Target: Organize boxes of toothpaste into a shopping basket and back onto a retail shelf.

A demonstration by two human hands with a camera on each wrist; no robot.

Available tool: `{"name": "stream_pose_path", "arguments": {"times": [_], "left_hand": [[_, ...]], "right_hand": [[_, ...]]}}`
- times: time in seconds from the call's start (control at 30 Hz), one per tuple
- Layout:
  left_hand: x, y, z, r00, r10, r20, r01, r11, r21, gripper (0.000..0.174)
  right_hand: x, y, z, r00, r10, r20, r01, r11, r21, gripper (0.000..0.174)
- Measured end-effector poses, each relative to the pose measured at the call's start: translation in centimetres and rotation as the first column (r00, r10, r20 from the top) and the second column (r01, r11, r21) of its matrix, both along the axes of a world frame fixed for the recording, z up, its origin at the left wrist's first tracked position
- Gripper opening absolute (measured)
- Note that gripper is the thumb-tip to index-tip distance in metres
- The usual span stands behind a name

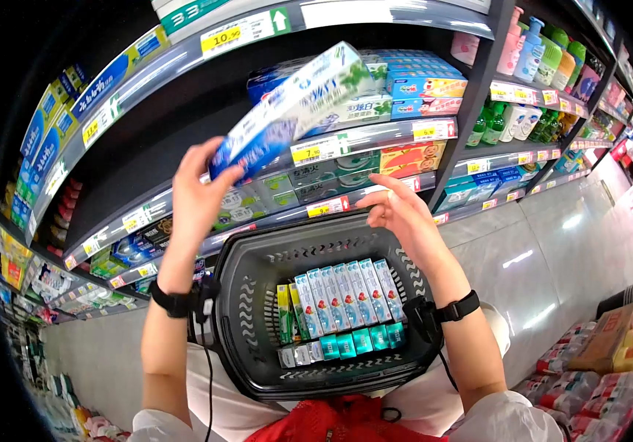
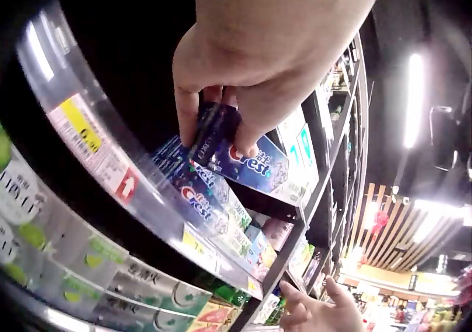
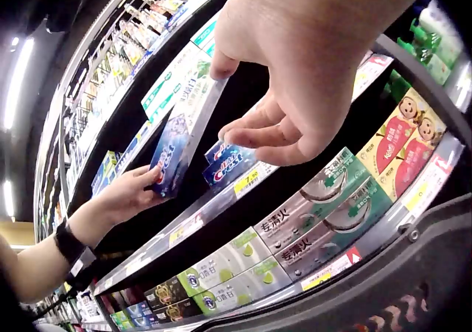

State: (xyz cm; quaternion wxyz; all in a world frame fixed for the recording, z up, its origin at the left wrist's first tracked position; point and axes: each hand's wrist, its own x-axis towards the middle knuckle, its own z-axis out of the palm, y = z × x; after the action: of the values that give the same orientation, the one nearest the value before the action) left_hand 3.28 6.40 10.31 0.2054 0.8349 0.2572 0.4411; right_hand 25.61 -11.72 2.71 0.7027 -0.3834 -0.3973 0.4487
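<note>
My left hand point(image 1: 202, 180) pinches one end of a long blue-and-white Crest toothpaste box point(image 1: 291, 107) between thumb and fingers. The box slants up to the right in front of the shelf, its far end highest. In the left wrist view the thumb lies beside the Crest lettering. More Crest boxes point(image 2: 206, 199) lie on the shelf just beyond it. My right hand point(image 1: 408, 221) holds nothing; its fingers are loosely bent over the far right rim of the shopping basket point(image 1: 232, 317). In the right wrist view its fingertips overlap the stacked toothpaste.
Standing in the basket are several white-and-blue boxes point(image 1: 342, 295), with teal boxes point(image 1: 361, 340) in front and green-yellow boxes point(image 1: 285, 313) at the left. The shelf edge point(image 1: 361, 136) carries price tags. Pump bottles point(image 1: 529, 48) stand to the right; bundled packs point(image 1: 582, 390) lie on the floor.
</note>
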Motion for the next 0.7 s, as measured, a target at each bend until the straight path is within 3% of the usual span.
{"name": "stream_pose_path", "arguments": {"times": [0.2, 0.4, 0.47, 0.7], "left_hand": [[3.5, 3.4, 4.6, 0.966, 0.102, -0.236, -0.026, 0.952, 0.304, 0.037], [5.0, 4.4, 4.7, 0.951, 0.122, -0.285, -0.052, 0.969, 0.242, 0.040], [5.7, 4.8, 4.0, 0.951, 0.203, -0.232, -0.160, 0.969, 0.190, 0.041], [7.4, 5.0, 1.4, 0.965, 0.258, 0.050, -0.259, 0.965, 0.028, 0.047]], "right_hand": [[0.2, -0.5, 0.6, 0.998, 0.029, 0.059, -0.026, 0.999, -0.043, 0.048], [0.0, -0.4, 0.6, 0.998, 0.046, 0.037, -0.045, 0.999, -0.023, 0.047], [-0.1, -0.3, 0.5, 0.998, 0.047, 0.035, -0.046, 0.999, -0.021, 0.046], [-0.4, 0.1, 0.0, 0.998, 0.050, 0.042, -0.048, 0.998, -0.049, 0.044]]}}
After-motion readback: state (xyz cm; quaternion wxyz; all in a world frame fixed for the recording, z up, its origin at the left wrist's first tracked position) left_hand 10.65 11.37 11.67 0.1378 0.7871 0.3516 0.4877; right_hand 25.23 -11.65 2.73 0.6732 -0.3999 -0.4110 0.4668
